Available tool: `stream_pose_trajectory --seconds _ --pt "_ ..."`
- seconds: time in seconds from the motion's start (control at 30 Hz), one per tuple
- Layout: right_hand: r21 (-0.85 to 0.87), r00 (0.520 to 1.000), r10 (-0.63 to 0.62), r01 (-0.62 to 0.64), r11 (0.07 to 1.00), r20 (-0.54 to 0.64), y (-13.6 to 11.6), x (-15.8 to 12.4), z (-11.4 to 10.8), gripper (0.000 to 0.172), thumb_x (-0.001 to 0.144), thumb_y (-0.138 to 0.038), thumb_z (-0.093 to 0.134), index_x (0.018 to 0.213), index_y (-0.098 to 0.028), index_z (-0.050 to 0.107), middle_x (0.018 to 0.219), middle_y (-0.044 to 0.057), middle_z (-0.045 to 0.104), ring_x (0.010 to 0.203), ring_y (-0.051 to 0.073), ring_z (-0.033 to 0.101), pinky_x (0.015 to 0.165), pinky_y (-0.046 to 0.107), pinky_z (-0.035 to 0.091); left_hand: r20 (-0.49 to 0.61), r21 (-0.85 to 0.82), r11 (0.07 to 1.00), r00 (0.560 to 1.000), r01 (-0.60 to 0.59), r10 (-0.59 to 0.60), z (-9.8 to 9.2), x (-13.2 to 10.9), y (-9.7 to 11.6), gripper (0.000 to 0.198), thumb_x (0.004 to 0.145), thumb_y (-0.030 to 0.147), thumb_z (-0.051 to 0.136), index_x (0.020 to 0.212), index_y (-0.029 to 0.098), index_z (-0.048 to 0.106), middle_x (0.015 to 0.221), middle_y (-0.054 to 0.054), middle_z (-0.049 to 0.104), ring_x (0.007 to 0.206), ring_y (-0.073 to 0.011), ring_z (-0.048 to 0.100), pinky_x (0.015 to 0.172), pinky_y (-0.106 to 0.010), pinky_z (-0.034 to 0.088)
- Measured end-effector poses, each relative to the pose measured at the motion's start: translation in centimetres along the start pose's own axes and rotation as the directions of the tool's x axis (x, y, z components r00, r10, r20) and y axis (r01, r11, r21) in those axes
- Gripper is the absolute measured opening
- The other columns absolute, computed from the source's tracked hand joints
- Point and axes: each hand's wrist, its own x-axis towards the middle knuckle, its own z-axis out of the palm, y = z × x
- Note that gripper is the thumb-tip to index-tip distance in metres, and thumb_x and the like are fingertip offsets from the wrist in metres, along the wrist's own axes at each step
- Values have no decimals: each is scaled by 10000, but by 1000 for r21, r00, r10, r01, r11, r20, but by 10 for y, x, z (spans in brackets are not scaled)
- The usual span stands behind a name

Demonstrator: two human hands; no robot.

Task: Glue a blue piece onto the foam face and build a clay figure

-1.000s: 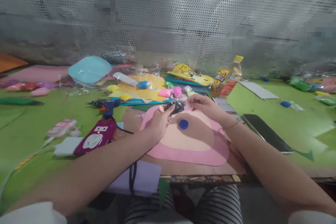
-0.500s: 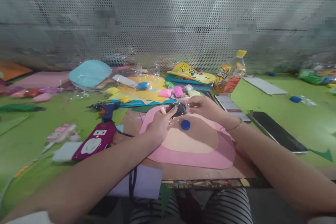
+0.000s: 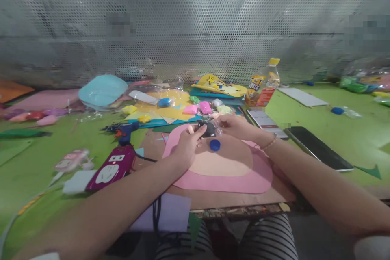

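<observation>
A small black lump in clear plastic, like the coloured clay packets behind it, is held over the paper shape. My left hand grips it from the left, thumb pressed on top. From the right, my right hand pinches the clear wrapper's edge. A blue bottle cap lies just below the packet. Under both hands is a rounded pink sheet with a cream oval on it. The right fingertips are partly hidden by the plastic.
Several clay packets lie behind my hands. A glue gun and purple power strip with a cable are at left. A drink bottle, a lit phone and a dark phone stand or lie at right.
My right hand has drawn slightly away from the black packet, and more of the clear wrapper shows between the hands. The camera view has shifted slightly.
</observation>
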Motion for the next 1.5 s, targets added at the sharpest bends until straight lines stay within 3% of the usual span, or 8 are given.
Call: stream_pose_trajectory --seconds 0.13,0.43,0.63,0.77,0.87,1.03,1.2,1.5 --pt "2 999 -30 30 1000 -19 -2 -2 2 50 751 -206 537 740 -163 559 663 -11 531 606 108 453 543 226 350 1 45 998 999 -50 50 0 -1 1 409 560 337 782 606 162 415 488 88 354 386 -7 280 383 -171 178" --pt "320 980 91 -31 947 -175 -6 -3 0 195 720 -300 622 869 -174 627 831 45 650 759 167 587 694 304 467 -39 31 997 997 -64 65 0 -2 1 434 601 333 767 591 176 363 492 83 379 386 -11 277 390 -173 198" --pt "-8 958 -112 114 993 -265 -4 -2 1 123 791 -229 527 698 -170 581 706 29 565 669 139 521 608 259 409 8 28 999 999 -38 38 0 -3 2 373 597 354 767 636 157 454 516 75 404 393 -10 277 384 -171 206" --pt "-376 934 -324 248 893 -153 -8 -7 -5 189 868 -188 429 726 -177 553 738 47 550 707 146 506 606 250 369 36 26 1000 999 -16 15 1 -3 1 364 584 334 772 649 158 461 510 76 398 388 -12 288 383 -170 204" --pt "-473 912 -400 316 823 -87 -11 -10 -8 231 911 -235 395 738 -180 540 723 49 540 673 143 485 601 254 356 74 12 1000 997 4 -5 1 -2 0 376 574 340 777 635 160 453 502 77 386 380 -11 283 381 -174 191" --pt "-489 901 -431 351 798 -58 -15 -11 -9 257 916 -249 373 699 -193 498 665 32 501 605 137 437 568 258 323 120 20 999 992 31 -33 0 -1 -1 360 582 334 775 656 152 474 525 75 382 388 -7 275 386 -179 178" --pt "-485 942 -333 269 832 -50 -15 -13 -11 163 900 -197 333 819 -186 473 737 44 511 645 149 437 583 264 319 102 -1 1000 995 14 -14 0 -2 0 346 601 323 767 648 156 468 504 75 362 404 -16 284 394 -174 184" --pt "-236 932 -332 293 927 -148 -11 -5 -16 162 778 -57 400 752 -193 485 740 27 524 672 130 475 603 233 368 40 -39 999 999 26 -25 1 -2 2 376 556 314 793 650 163 461 505 76 375 411 -18 285 390 -161 199"
